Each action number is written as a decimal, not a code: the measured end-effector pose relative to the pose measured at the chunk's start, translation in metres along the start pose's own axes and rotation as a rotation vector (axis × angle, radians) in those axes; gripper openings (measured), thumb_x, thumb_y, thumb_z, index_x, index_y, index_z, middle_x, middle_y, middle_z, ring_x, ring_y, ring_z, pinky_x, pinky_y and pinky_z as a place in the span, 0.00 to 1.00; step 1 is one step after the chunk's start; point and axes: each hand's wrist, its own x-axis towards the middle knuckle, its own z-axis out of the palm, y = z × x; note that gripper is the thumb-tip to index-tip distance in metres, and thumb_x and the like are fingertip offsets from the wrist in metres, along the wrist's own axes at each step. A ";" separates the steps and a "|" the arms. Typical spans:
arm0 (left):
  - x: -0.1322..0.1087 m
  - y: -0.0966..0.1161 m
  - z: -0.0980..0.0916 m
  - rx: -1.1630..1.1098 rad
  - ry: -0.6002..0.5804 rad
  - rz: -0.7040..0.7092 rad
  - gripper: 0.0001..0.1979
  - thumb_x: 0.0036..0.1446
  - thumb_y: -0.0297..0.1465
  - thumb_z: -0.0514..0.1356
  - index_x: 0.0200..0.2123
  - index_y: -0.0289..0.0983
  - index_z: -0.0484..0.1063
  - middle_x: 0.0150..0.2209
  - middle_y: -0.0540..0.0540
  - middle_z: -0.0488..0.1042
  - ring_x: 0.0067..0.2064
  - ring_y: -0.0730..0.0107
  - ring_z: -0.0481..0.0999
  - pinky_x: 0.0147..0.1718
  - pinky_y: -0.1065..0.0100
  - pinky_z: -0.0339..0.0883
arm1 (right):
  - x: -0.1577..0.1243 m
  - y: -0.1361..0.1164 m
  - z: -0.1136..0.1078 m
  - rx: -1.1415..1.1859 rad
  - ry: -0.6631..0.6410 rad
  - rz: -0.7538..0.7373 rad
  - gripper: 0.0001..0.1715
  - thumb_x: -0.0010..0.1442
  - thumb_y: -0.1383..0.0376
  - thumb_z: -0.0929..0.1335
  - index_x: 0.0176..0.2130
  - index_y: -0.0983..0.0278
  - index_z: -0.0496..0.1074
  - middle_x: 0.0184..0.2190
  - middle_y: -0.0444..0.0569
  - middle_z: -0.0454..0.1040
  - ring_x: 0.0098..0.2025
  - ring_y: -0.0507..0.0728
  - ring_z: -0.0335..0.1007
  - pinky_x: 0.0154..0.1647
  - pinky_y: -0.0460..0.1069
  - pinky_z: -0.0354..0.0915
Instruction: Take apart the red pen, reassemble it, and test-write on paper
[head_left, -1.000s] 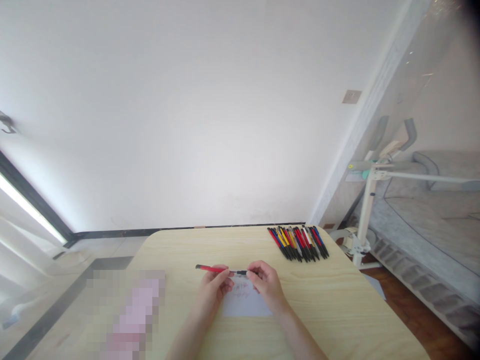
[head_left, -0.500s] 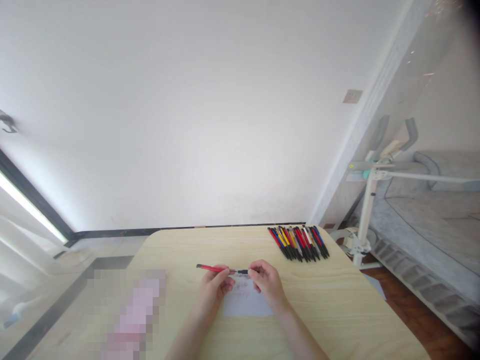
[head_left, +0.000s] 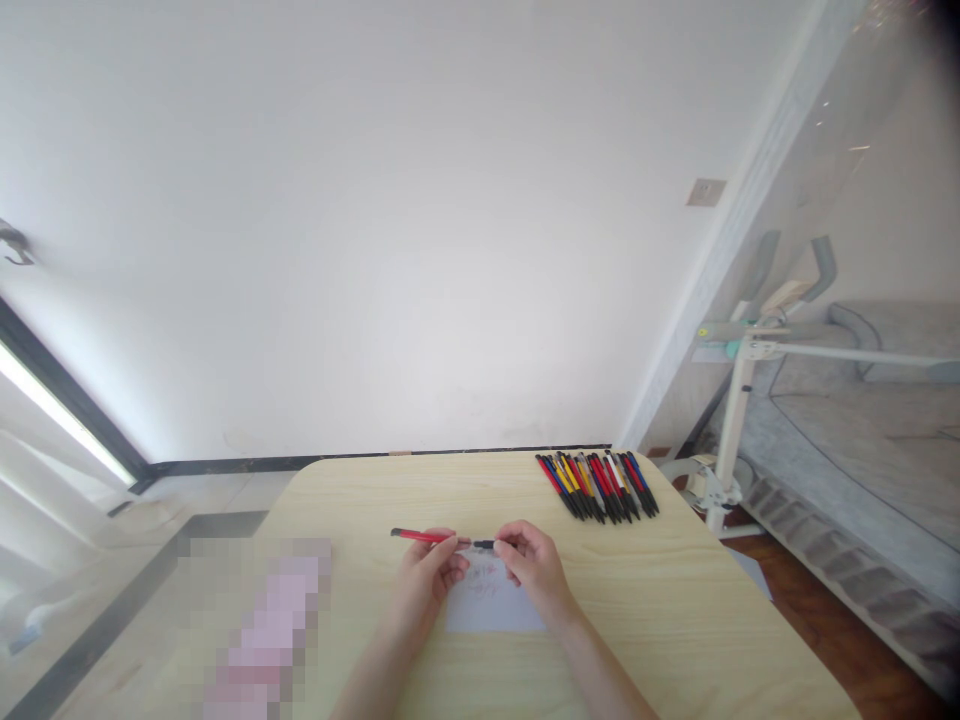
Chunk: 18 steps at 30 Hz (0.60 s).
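Note:
My left hand [head_left: 433,568] is closed around a red pen barrel [head_left: 420,536], whose dark end sticks out to the left. Facing it, my right hand [head_left: 529,560] pinches a short black pen part [head_left: 484,544], its tip pointing left at the red barrel. Between the two sets of fingers shows a thin, pale piece, too small to make out clearly. Below the hands lies a white sheet of paper [head_left: 495,612] with reddish and grey scribbles on it.
Several pens [head_left: 598,487] in red, yellow, blue, grey and white lie side by side at the table's back right. The wooden table [head_left: 660,620] meets a white wall. A blurred pinkish patch [head_left: 274,610] covers the left side. White exercise equipment [head_left: 731,430] stands right.
Both hands stay almost where they were, still holding the red barrel and the black part. The pen parts have shifted very slightly to the left.

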 end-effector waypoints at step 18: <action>0.000 0.003 0.002 -0.065 0.040 0.003 0.11 0.43 0.27 0.65 0.31 0.34 0.68 0.27 0.45 0.75 0.22 0.76 0.71 0.20 0.75 0.65 | 0.001 0.000 -0.001 0.064 0.036 0.005 0.12 0.48 0.59 0.70 0.28 0.66 0.67 0.18 0.40 0.66 0.15 0.45 0.55 0.12 0.41 0.51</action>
